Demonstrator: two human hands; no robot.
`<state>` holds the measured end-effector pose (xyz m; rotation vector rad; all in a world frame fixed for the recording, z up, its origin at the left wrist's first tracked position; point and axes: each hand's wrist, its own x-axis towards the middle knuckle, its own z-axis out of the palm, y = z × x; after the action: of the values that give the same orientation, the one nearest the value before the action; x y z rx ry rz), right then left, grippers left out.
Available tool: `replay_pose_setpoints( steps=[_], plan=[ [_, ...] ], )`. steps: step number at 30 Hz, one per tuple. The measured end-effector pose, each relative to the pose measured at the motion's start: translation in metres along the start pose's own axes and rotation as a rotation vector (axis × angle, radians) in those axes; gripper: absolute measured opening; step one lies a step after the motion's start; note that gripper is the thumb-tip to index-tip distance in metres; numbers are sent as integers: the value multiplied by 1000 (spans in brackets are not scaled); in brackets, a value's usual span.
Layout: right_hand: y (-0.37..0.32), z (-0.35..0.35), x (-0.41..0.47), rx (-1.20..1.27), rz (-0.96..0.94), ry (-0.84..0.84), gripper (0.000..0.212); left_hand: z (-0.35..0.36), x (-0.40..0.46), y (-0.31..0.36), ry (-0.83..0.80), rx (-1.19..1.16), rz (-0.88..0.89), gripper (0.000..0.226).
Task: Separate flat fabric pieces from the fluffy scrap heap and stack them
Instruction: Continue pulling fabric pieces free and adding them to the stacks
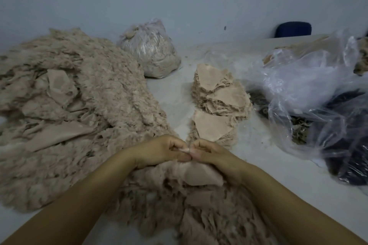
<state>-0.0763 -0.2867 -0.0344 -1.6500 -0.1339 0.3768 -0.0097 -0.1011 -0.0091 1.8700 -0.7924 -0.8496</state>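
A big heap of fluffy beige scraps (79, 105) covers the left of the pale surface and runs toward me under my arms. My left hand (161, 150) and my right hand (209, 153) meet at the centre, thumbs touching, and both pinch the top edge of one beige fabric piece (197, 175) that hangs below them. Just beyond my right hand lies a low stack of flat pieces (213, 127). A taller stack of flat pieces (219, 89) stands behind it.
A tied clear bag of fluffy scraps (149, 51) sits at the back. Crumpled clear plastic bags (310, 89) with dark fabric fill the right side. A dark blue chair back (292, 29) stands by the grey wall.
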Motion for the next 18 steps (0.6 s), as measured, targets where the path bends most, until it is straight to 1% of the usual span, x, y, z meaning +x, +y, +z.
replay_pose_setpoints(
  steps=[3,7,10,11,13,14,15,16,18],
  plan=[
    [0,1,5,98,10,138,21,-3,4,0,11,2,1,22],
    [1,-11,0,277,-3,216,22,-17,-2,-6,-3,68,-70,19],
    [-2,-26,-5,353,-8,263,24,-27,-11,-8,-97,120,-136,12],
    [-2,-28,-6,373,-17,250,23,-28,-12,-9,-124,117,-142,23],
    [-3,-26,-3,435,-56,198,18,-22,-9,-7,-134,1,-136,54],
    [-3,-23,-1,472,-86,177,19,-16,-5,-6,-115,-112,-146,62],
    [-2,-19,2,499,-114,165,26,-7,0,-4,-76,-232,-150,63],
    [-1,-16,4,516,-135,158,32,1,7,-2,-8,-336,-147,56],
    [1,-13,5,505,-148,155,35,13,18,1,186,-453,-102,36]
  ],
)
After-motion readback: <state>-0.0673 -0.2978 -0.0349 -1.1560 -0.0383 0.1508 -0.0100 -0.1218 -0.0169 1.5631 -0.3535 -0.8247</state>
